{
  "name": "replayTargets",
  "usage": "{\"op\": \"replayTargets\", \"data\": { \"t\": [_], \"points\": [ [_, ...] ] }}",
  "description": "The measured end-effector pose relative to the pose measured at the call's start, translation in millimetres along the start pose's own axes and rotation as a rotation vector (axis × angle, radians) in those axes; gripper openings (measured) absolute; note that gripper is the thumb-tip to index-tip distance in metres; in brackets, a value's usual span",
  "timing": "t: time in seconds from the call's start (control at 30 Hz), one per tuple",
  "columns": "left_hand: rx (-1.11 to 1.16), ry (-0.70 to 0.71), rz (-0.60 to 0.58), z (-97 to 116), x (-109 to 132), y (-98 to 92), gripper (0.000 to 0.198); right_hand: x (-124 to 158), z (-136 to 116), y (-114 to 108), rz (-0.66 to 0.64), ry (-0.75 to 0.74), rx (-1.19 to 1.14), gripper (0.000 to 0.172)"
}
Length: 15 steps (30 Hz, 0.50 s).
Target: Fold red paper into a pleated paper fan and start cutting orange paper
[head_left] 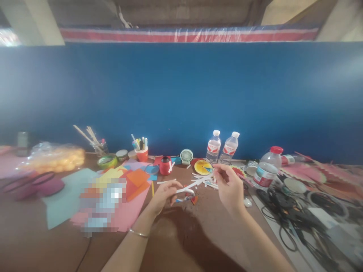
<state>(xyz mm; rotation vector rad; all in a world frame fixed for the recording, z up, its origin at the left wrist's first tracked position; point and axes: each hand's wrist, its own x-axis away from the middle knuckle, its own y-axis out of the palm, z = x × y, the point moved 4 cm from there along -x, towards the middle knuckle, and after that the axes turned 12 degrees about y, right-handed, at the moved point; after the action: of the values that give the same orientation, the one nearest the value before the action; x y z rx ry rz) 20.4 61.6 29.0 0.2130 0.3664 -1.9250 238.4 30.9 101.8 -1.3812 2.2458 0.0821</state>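
Note:
My left hand (166,194) is closed on one end of a narrow white strip (195,184). The strip runs up and to the right toward my right hand (230,187), whose thumb and fingertips are pinched at its far end. Just right of my left fingers hangs a curled white loop with some blue on it (187,195); whether it is part of the strip I cannot tell. Loose white strips (211,184) lie on the table behind. Beyond my right fingertips is a yellow pleated paper fan (201,167).
On the brown table (170,241), coloured paper sheets (138,177) lie left. At the back stand a cup of markers (141,154), a red pot (165,166), a small white fan (186,156) and two water bottles (213,147). Black cables (286,204) and a red-capped bottle (266,170) are right.

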Motion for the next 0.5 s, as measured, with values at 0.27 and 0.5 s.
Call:
{"op": "replayTargets", "data": {
  "t": [0.27,0.5],
  "points": [
    [-0.321,0.043,0.021,-4,-2,8.1,0.017,11,32,-20,0.102,-0.016,0.03,0.011],
    [-0.432,0.139,0.104,-2,-2,3.1,0.007,14,57,-8,0.056,0.079,0.269,0.024]
  ]
}}
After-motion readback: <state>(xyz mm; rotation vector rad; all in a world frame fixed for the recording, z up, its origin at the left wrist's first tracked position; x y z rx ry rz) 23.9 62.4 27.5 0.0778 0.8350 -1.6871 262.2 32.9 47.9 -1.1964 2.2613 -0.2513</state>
